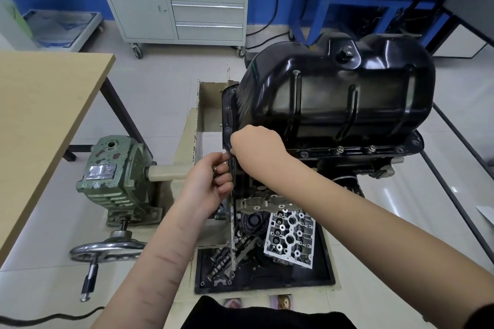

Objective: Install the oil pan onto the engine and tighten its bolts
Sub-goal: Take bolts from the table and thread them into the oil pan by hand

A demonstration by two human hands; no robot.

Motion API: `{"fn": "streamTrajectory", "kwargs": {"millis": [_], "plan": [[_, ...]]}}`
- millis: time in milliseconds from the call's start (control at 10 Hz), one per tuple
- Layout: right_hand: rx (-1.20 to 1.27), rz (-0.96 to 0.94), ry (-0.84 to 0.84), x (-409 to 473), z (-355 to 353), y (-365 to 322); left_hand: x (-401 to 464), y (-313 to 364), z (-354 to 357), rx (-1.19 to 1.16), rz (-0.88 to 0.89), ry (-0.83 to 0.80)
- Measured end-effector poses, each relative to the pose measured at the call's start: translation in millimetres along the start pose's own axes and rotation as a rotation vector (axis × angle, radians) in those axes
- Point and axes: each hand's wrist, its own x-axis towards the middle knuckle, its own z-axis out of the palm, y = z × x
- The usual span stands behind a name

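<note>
A glossy black oil pan [334, 88] sits upside-down on the engine block [355, 165], which is mounted on a stand. Two bolts [340, 149] stand in the pan's near flange. My right hand [256, 145] is closed at the flange's near-left corner, fingertips pinched against the rim; what it pinches is hidden. My left hand [211, 181] is just below and left of it, curled around several small silver bolts [216, 176].
A green gearbox [117, 176] with a handwheel [107, 250] is at the left of the stand. A black tray [264, 256] below holds a cylinder head [290, 238] and loose parts. A wooden table [40, 120] is at left, a grey tool cabinet [176, 0] behind.
</note>
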Motion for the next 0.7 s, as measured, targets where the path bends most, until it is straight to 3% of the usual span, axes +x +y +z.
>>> {"fn": "streamTrajectory", "kwargs": {"millis": [700], "plan": [[0.009,-0.017,0.01,1.2,2.0,-2.9,-8.5,3.9,-5.3,-0.023,0.022,0.041]]}}
